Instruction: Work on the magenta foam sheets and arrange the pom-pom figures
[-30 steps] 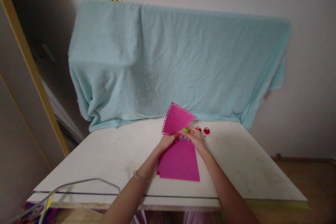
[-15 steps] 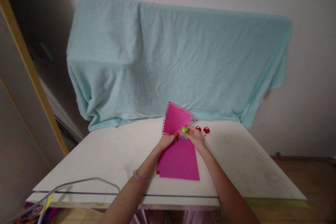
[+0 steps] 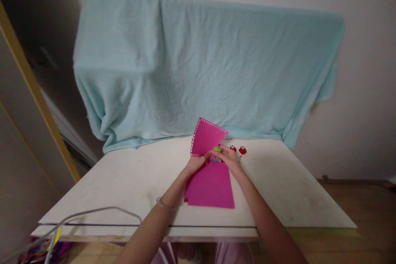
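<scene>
A pink paper sheet (image 3: 208, 135) with small holes punched along its edges is raised and tilted above the table. My left hand (image 3: 196, 165) pinches its lower edge. My right hand (image 3: 230, 159) is closed around a small craft punch with a green top (image 3: 218, 149), set at the sheet's lower right edge. The two hands are close together, and the fingers partly hide the punch. Beneath my wrists lies more pink paper (image 3: 210, 185), with a bit of red showing at its lower left corner.
Two small red items, perhaps punches, sit right of my right hand, the outer red item (image 3: 242, 150) among tiny paper bits. A light blue cloth (image 3: 216, 66) hangs behind the white table (image 3: 123, 185). A grey cable or tube (image 3: 102, 209) crosses the table's front left.
The view has shifted slightly. My right fingers and the green-topped punch have tilted a little, showing less of its top. Both hands keep their hold at the sheet's lower edge.
</scene>
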Demonstrator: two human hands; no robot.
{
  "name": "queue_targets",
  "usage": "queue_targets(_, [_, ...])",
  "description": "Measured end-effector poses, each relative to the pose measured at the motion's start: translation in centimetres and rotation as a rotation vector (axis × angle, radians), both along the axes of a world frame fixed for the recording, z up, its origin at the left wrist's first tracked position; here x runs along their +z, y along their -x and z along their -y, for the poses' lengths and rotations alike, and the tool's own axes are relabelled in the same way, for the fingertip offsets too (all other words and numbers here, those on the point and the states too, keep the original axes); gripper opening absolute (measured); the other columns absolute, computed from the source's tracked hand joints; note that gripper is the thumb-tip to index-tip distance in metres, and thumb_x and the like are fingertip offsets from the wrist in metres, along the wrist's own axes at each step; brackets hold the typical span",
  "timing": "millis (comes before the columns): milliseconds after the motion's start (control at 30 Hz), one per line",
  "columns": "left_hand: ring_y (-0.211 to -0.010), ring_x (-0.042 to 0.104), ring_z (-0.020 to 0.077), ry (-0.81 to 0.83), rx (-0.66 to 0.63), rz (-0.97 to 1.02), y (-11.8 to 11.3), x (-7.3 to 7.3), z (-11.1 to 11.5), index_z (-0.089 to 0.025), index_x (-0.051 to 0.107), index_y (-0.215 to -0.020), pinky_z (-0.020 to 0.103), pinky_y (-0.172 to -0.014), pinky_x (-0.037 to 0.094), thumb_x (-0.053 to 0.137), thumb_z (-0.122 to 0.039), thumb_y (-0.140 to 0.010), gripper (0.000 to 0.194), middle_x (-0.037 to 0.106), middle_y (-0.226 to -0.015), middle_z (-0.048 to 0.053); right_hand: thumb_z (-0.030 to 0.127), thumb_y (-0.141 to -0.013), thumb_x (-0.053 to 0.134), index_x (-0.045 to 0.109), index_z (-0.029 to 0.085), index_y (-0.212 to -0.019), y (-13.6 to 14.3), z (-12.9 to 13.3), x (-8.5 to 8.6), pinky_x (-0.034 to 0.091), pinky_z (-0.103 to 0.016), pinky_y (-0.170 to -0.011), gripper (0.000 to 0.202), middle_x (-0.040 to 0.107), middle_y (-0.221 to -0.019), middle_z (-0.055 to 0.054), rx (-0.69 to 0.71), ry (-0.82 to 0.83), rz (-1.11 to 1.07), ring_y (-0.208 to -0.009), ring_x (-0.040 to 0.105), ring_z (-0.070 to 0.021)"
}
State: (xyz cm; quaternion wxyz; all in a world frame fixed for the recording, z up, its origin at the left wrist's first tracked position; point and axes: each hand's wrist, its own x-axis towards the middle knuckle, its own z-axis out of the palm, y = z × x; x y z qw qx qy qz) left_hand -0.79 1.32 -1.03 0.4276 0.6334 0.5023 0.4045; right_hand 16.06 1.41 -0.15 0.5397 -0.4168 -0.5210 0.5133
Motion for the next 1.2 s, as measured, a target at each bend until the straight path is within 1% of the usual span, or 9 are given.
queue_targets(67, [-0.052,0.048,0.0138,0.009,-0.003,-0.012,0.1,0.0,0.0,-0.017,0.053,-0.056,0.028,-0.058,0.037,0.049,-0.063,-0.08,0.052,0.055,-0.055,0.002,0.049,-0.055,0.084,0.064,0.016,-0.077,0.0,0.2,0.2,0.034,-0.022,-0.044,0.044,0.063,-0.066,0.001,0.005,0.014,0.003,-0.048,0.049,-0.0089])
queue_targets(267, [-0.053,0.049,0.0143,0.009,-0.011,-0.022,0.1,0.1,0.2,-0.017,0.056,-0.059,0.028,-0.059,0.038,0.049,-0.063,-0.08,0.051,0.057,-0.057,0.002,0.046,-0.056,0.084,0.065,0.016,-0.079,-0.1,0.9,1.0,0.035,-0.021,-0.046,0.043,0.063,-0.066,0.001,0.07,0.027,0.009,-0.053,0.052,-0.0102])
queue_targets(433, [-0.055,0.05,0.0154,0.019,-0.014,0.003,0.1,0.8,0.5,-0.018,0.057,-0.06,0.028,-0.058,0.038,0.05,-0.061,-0.079,0.047,0.057,-0.057,0.003,0.044,-0.057,0.084,0.065,0.016,-0.081,-0.1,0.9,0.9,0.034,-0.021,-0.045,0.041,0.064,-0.067,0.0,0.06,0.035,0.02,-0.051,0.05,-0.0096])
queue_targets(567, [-0.055,0.049,0.0156,0.033,-0.001,0.013,0.0,1.1,0.6,-0.018,0.059,-0.061,0.028,-0.057,0.038,0.052,-0.059,-0.078,0.045,0.056,-0.055,0.002,0.043,-0.054,0.085,0.067,0.016,-0.083,0.1,1.0,1.1,0.036,-0.022,-0.045,0.044,0.067,-0.072,-0.002,0.052,0.034,0.019,-0.052,0.051,-0.0107])
queue_targets(733, [-0.053,0.048,0.0145,0.013,-0.005,0.017,-0.1,0.6,0.3,-0.017,0.058,-0.061,0.027,-0.055,0.036,0.053,-0.058,-0.078,0.044,0.057,-0.056,0.002,0.039,-0.053,0.086,0.069,0.015,-0.084,0.2,1.1,1.2,0.038,-0.023,-0.046,0.043,0.068,-0.073,-0.003,0.044,0.03,0.015,-0.054,0.054,-0.012])
queue_targets(867, [-0.052,0.047,0.0137,-0.003,-0.028,-0.004,0.0,0.2,0.1,-0.017,0.057,-0.06,0.027,-0.054,0.035,0.051,-0.057,-0.08,0.045,0.056,-0.056,0.002,0.042,-0.054,0.085,0.07,0.015,-0.086,0.2,0.9,0.9,0.038,-0.022,-0.046,0.045,0.069,-0.075,-0.004,0.037,0.043,0.022,-0.055,0.055,-0.0127])
queue_targets(1067, [-0.055,0.051,0.0149,0.001,-0.065,-0.006,0.2,-0.1,-0.2,-0.017,0.058,-0.061,0.027,-0.056,0.038,0.05,-0.057,-0.08,0.046,0.058,-0.058,0.003,0.043,-0.052,0.086,0.07,0.015,-0.078,-0.1,0.7,0.6,0.033,-0.021,-0.043,0.042,0.065,-0.063,-0.001,0.028,0.044,0.062,-0.048,0.049,-0.0099])
queue_targets(1133, [-0.055,0.051,0.0151,0.002,-0.076,-0.009,0.3,-0.2,-0.3,-0.017,0.058,-0.06,0.027,-0.056,0.038,0.05,-0.058,-0.08,0.046,0.059,-0.059,0.003,0.043,-0.053,0.086,0.07,0.015,-0.075,-0.2,0.7,0.6,0.036,-0.022,-0.044,0.04,0.065,-0.062,-0.001,0.031,0.037,0.063,-0.049,0.051,-0.0109])
queue_targets(1200, [-0.054,0.05,0.0152,0.0,-0.085,-0.013,0.3,-0.3,-0.4,-0.017,0.059,-0.059,0.028,-0.056,0.038,0.05,-0.058,-0.08,0.047,0.059,-0.058,0.004,0.043,-0.053,0.086,0.07,0.015,-0.074,-0.3,0.6,0.6,0.042,-0.024,-0.048,0.039,0.067,-0.064,-0.002,0.027,0.024,0.057,-0.053,0.055,-0.0131])
